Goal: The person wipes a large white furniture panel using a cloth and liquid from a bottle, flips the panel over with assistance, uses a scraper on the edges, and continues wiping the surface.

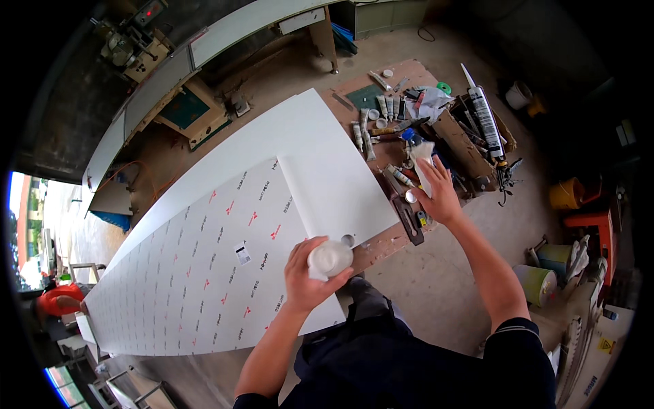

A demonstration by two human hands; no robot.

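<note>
Workshop table (381,245), left hand (306,276) gripping upright white bottle (329,259), mouth up

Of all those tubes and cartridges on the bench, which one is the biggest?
The long white sealant cartridge in its caulking gun, lying along the cardboard box at the far right. The small tubes by the white panel are much shorter and slimmer.

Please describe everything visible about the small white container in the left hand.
The small white round container looks like translucent plastic, a squat jar or bottle seen from its top end. The left hand grips it from below, fingers wrapped around its side. It is held over the near edge of the long white panel, beside a small round spot there. Its contents cannot be told.
</note>
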